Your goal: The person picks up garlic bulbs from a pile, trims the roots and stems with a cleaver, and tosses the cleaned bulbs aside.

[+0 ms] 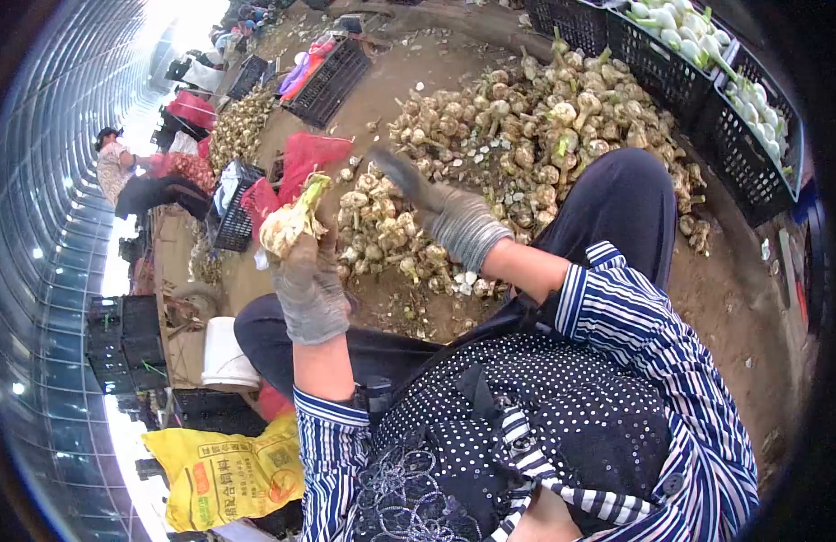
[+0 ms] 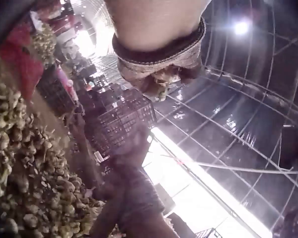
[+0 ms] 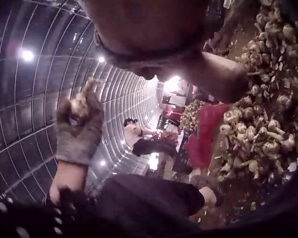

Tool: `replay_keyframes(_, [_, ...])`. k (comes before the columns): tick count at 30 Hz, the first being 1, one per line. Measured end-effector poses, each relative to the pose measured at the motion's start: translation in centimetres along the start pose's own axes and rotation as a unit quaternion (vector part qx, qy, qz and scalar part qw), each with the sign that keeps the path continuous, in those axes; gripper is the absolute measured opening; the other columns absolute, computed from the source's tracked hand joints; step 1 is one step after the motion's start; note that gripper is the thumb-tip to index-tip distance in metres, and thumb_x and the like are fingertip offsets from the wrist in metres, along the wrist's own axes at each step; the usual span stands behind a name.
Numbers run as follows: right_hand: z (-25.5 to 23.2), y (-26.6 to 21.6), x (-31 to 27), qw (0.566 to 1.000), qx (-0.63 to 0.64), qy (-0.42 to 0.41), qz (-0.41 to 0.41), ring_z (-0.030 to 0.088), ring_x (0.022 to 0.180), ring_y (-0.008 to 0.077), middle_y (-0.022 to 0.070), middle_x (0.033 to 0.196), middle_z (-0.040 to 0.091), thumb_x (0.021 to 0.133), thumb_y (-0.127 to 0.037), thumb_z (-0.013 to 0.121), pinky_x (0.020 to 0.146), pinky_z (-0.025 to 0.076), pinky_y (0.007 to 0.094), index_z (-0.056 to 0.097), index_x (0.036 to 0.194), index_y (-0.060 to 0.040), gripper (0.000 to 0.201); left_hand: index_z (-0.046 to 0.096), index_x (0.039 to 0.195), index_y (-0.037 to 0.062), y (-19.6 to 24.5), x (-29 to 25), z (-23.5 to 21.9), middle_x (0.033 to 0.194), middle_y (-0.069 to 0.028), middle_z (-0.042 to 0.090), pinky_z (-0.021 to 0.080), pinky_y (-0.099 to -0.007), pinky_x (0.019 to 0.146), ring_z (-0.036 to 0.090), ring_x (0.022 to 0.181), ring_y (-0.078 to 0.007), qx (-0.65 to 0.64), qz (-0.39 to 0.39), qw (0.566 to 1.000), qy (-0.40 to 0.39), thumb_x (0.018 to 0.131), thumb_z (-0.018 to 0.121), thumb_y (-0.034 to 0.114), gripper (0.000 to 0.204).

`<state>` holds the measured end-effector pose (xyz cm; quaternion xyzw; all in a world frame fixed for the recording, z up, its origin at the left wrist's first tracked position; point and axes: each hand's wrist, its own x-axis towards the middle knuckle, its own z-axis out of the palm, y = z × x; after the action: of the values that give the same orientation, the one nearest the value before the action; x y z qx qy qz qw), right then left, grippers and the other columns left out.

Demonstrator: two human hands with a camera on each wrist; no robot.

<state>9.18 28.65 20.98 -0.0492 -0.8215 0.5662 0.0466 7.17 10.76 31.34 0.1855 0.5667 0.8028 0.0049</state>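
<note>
My left hand point(image 1: 311, 291), in a grey work glove, grips a whitish garlic bulb point(image 1: 289, 228) with a short green stem stub above the left knee. Part of this garlic shows past the glove in the left wrist view, and the right wrist view has the gloved left hand point(image 3: 80, 131) around it from the side. Apart from it, my gloved right hand point(image 1: 449, 210) reaches over the garlic pile with its darker fingers stretched forward. Unpeeled, soil-brown garlic bulbs point(image 1: 535, 135) with stems lie heaped on the ground between and beyond the knees.
Black crates point(image 1: 747, 149) of clean white bulbs stand at the right. Another black crate point(image 1: 326, 83) and a red mesh bag point(image 1: 311, 163) lie ahead. To the left are a white bucket point(image 1: 226, 352), a yellow sack point(image 1: 224, 474) and another person point(image 1: 133, 176) seated farther off.
</note>
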Motion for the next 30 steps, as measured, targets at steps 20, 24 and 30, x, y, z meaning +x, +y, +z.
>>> replay_keyframes(20, [-8.1,-2.3,2.9,0.896,0.431,0.092,0.060,0.050,0.047,0.0111,0.0009,0.061,0.054,0.082,-0.017,0.063,0.041,0.043,0.0234,0.059,0.087,-0.0042,0.014,0.058,0.102,0.0082,-7.5,-5.5,-8.5,0.099,-0.0088,0.062,0.056,-0.0360,0.066,0.062,0.085,-0.0222,-0.227,-0.195,0.927,0.224,0.081,0.057,0.036,0.035])
replay_keyframes(24, [-8.0,-8.3,3.3,0.899,0.434,0.054,-0.012,0.048,0.042,0.0113,0.0010,0.057,0.052,0.083,-0.016,0.063,0.038,0.041,0.0221,0.055,0.079,-0.0063,0.013,0.058,0.101,0.0079,-7.8,-6.0,-7.7,0.095,-0.0074,0.062,0.056,-0.0332,0.063,0.062,0.079,-0.0218,-0.226,-0.192,0.913,0.281,0.081,0.057,0.036,0.034])
replay_keyframes(30, [-11.3,-6.0,6.3,0.890,0.448,0.086,-0.006,0.047,0.040,0.0117,0.0006,0.054,0.051,0.084,-0.016,0.062,0.037,0.040,0.0221,0.053,0.077,-0.0071,0.014,0.055,0.100,0.0077,-10.7,-5.2,-9.4,0.100,-0.0082,0.058,0.056,-0.0354,0.062,0.059,0.083,-0.0223,-0.240,-0.321,0.878,0.262,0.082,0.060,0.030,0.029])
